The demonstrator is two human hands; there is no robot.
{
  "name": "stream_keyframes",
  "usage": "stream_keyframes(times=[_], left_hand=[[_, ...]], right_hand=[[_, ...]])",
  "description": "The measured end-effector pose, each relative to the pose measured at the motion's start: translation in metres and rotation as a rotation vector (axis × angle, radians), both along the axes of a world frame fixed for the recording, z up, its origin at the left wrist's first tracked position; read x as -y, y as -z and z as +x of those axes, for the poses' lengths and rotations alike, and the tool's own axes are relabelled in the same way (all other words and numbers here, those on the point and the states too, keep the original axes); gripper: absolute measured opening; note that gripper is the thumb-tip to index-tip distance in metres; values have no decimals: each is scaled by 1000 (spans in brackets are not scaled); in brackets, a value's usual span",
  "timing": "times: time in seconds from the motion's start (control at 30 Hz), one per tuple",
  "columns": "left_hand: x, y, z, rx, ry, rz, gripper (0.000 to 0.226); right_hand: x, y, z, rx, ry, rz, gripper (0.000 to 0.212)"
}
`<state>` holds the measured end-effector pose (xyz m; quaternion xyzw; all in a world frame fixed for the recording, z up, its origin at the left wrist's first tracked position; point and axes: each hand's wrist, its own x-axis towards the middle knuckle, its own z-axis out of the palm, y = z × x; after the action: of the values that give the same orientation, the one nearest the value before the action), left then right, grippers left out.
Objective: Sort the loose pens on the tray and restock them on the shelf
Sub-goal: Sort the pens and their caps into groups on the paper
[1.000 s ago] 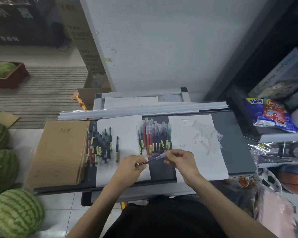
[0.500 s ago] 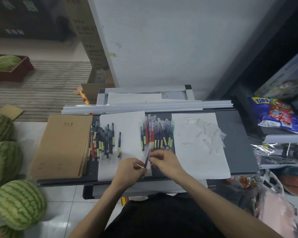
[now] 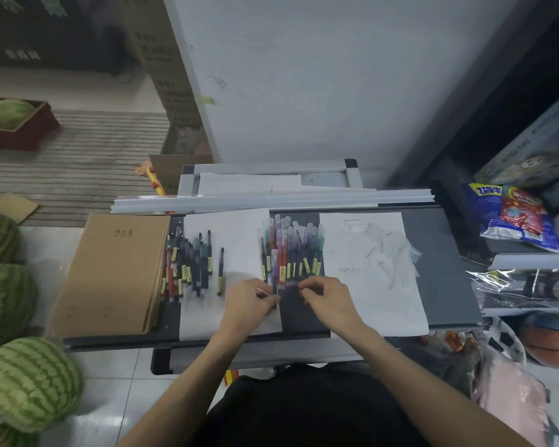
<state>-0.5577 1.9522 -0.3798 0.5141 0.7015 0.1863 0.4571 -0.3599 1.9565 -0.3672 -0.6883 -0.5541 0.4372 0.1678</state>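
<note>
The left hand (image 3: pixel 249 301) pinches a purple pen (image 3: pixel 274 275) at the near end of the capped pen row (image 3: pixel 291 250) on the grey tray (image 3: pixel 446 269). The right hand (image 3: pixel 328 298) curls just beside it, and whether it grips anything, I can't tell.

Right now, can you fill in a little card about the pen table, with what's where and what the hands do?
Surface: dark grey tray with white paper sheets
Left pile: dark pens beside the brown notebooks
Right pile: clear-capped pens, red and purple among them
Lone pen: single dark pen between the piles
Left hand: pinches one pen at the right pile's near edge
Right hand: fingers curled near that pile; grip unclear
Floor: watermelons on the left
</note>
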Motion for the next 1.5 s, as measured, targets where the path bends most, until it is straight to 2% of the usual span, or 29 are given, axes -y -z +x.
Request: stream_keyframes(times=[0.17,0.27,0.4,0.57,0.7,0.83,0.9,0.97,1.2,1.3,1.4,1.5], left_hand=[[-1,6,-1,13,-18,-23,13],[-1,4,-3,-12,17,-18,16],[-5,-5,-15,-133,68,4,15],[-22,-17,-52,-379,41,93,15],[-39,-21,-75,-475,-38,147,14],[-51,-21,-76,-535,9,105,11],[-54,-17,-72,-588,37,88,30],[-58,-15,-68,-626,66,74,35],[-60,-24,-56,-715,152,-16,22],[-59,-27,-55,-694,173,-55,18],[-49,-32,-53,-672,166,-21,21],[-40,-43,-48,-610,142,45,23]], right_hand=[[-13,-4,45,183,30,67,20],[-24,-4,75,367,37,143,23],[-41,-7,109,640,-12,168,29],[-51,-8,128,784,-68,69,35],[-55,-6,128,799,-91,71,33],[-57,-3,123,828,-131,52,29],[-57,-2,121,829,-131,39,26],[-58,-3,120,826,-127,37,23],[-55,-6,122,764,-91,-3,30],[-49,-5,124,764,-101,-14,37],[-45,-6,125,671,-45,37,36],[-41,-17,115,431,75,85,29]])
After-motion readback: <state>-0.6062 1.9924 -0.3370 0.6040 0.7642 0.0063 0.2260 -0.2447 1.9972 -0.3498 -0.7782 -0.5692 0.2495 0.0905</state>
